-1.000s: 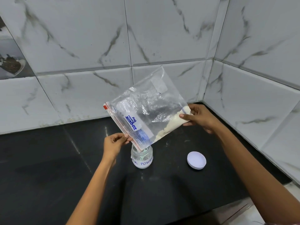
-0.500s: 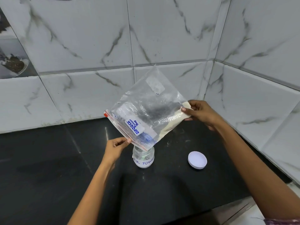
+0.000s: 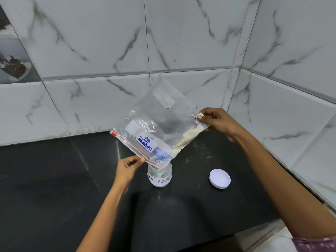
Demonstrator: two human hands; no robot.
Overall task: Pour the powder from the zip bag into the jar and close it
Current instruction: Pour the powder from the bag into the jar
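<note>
A clear zip bag [image 3: 160, 124] with a blue-lettered label hangs tilted over a small glass jar [image 3: 160, 176] marked with handwritten letters. Pale powder [image 3: 187, 139] lies along the bag's lower right edge. The bag's bottom corner dips into the jar's open mouth. My left hand [image 3: 129, 166] pinches the zip edge just left of the jar. My right hand [image 3: 216, 122] holds the bag's raised right corner. The jar's white lid [image 3: 220, 178] lies flat on the counter to the right of the jar.
The black counter [image 3: 54, 188] runs into a corner of marbled white wall tiles [image 3: 181, 42] behind and to the right. The counter's front edge [image 3: 254, 228] is near my right forearm. A picture tile [image 3: 12, 60] sits at far left.
My right hand has lifted the bag's right corner higher, so the bag tilts more steeply. The powder has slid further down the edge towards the jar. My left hand stays by the jar.
</note>
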